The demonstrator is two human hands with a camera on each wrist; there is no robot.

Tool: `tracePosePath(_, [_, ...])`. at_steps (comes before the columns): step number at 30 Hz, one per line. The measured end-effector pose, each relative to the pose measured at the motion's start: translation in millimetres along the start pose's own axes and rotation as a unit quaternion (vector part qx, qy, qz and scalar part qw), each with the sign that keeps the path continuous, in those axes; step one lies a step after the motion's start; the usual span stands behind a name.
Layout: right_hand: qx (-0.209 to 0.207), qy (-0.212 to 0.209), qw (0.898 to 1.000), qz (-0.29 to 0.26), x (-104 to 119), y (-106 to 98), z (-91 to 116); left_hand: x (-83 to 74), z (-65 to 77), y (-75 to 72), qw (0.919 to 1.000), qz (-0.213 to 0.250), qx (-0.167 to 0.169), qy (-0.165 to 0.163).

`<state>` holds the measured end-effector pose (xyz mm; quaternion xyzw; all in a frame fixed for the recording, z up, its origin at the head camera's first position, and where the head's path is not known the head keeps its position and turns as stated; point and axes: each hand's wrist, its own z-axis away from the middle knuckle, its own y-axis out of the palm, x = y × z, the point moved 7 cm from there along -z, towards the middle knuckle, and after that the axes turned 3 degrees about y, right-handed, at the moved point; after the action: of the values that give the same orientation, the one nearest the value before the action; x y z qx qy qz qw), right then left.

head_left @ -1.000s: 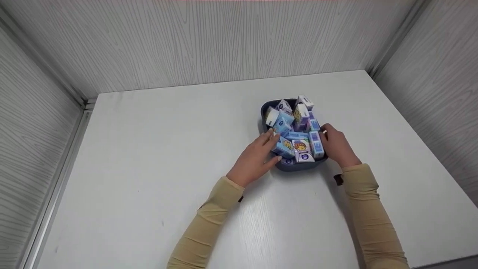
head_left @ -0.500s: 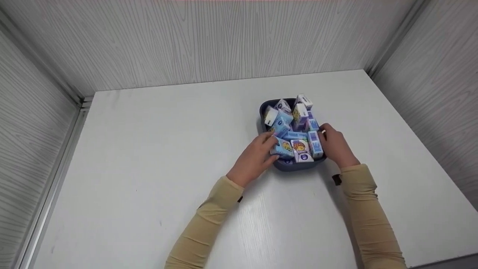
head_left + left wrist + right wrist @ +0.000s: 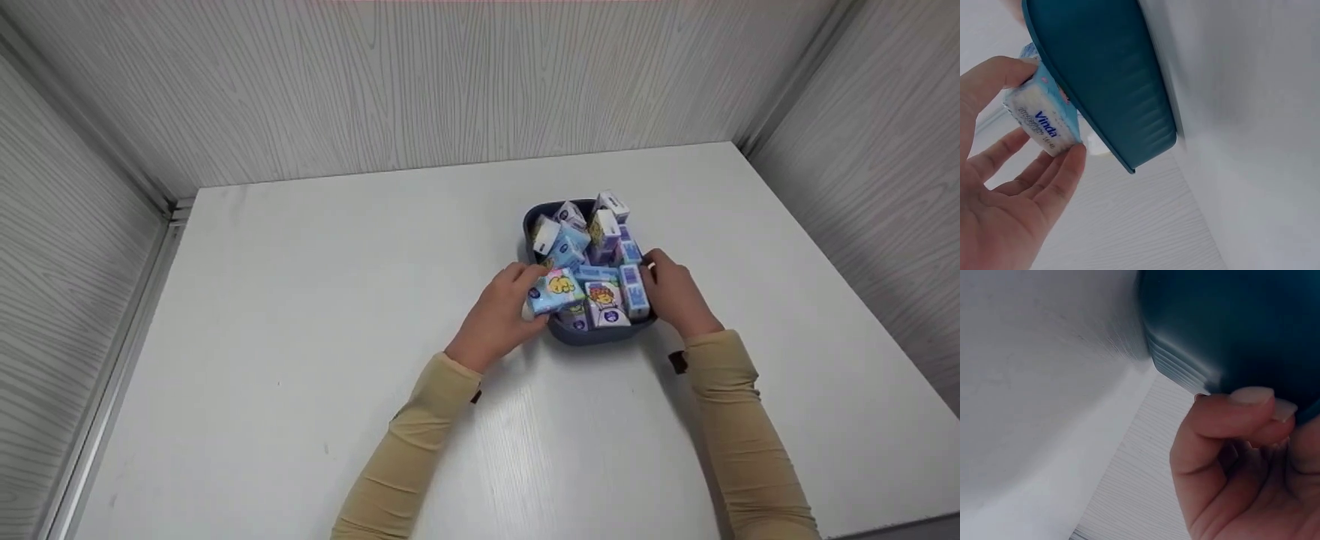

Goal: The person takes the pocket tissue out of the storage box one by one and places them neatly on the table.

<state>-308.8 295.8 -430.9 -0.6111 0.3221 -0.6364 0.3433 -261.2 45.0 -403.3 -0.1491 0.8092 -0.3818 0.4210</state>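
My left hand point(image 3: 495, 319) pinches a light blue packet of tissues point(image 3: 555, 291) between thumb and fingers, held tilted at the left rim of a dark blue plastic basket point(image 3: 596, 337). In the left wrist view, the end of this packet point(image 3: 1044, 121) reads "Vinda" and overlaps the basket's edge. My right hand point(image 3: 679, 296) grips the basket's right side, and in the right wrist view its curled fingers point(image 3: 1230, 413) lie against the teal-looking wall point(image 3: 1202, 332). Several more tissue packets, such as a white one with a cartoon figure point(image 3: 607, 304), fill the basket in a jumble.
The basket stands on a white table point(image 3: 300, 315), right of its middle. Pale wood-grain panels point(image 3: 420, 82) rise behind the table and along both sides. A few packets, including a white one point(image 3: 611, 204), stick up above the basket's far rim.
My left hand has closed on the blue packet at the near left of the pile and lifted it a little, to the left, uncovering another packet. The right hand stays at the basket's side.
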Motion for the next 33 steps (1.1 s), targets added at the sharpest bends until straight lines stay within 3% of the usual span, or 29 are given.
tracePosePath(9, [0.008, 0.000, 1.000, -0.004, 1, 5, -3, 17.3, 9.5, -13.6, 0.9987, -0.022, 0.019, -0.043])
tracePosePath(15, [0.017, 0.008, 1.000, -0.008, 0, 7, -3, 44.4, 18.6, -29.6, 0.9908, -0.042, 0.016, -0.128])
tracePosePath(20, [0.010, -0.003, 1.000, 0.001, 0, 5, -2, 67.4, 27.1, -44.0, 0.9757, -0.083, 0.020, -0.202])
tracePosePath(27, [-0.005, -0.019, 1.000, 0.007, 0, 2, -1, 93.8, 42.9, -56.6, 0.9385, -0.146, 0.013, -0.313])
tracePosePath(31, [-0.003, -0.014, 1.000, 0.004, -1, 0, 0, 98.2, 47.3, -55.7, 0.9247, -0.163, 0.006, -0.344])
tracePosePath(33, [-0.001, -0.012, 1.000, 0.002, -2, 1, 0, 96.8, 47.2, -54.7, 0.9236, -0.169, 0.007, -0.344])
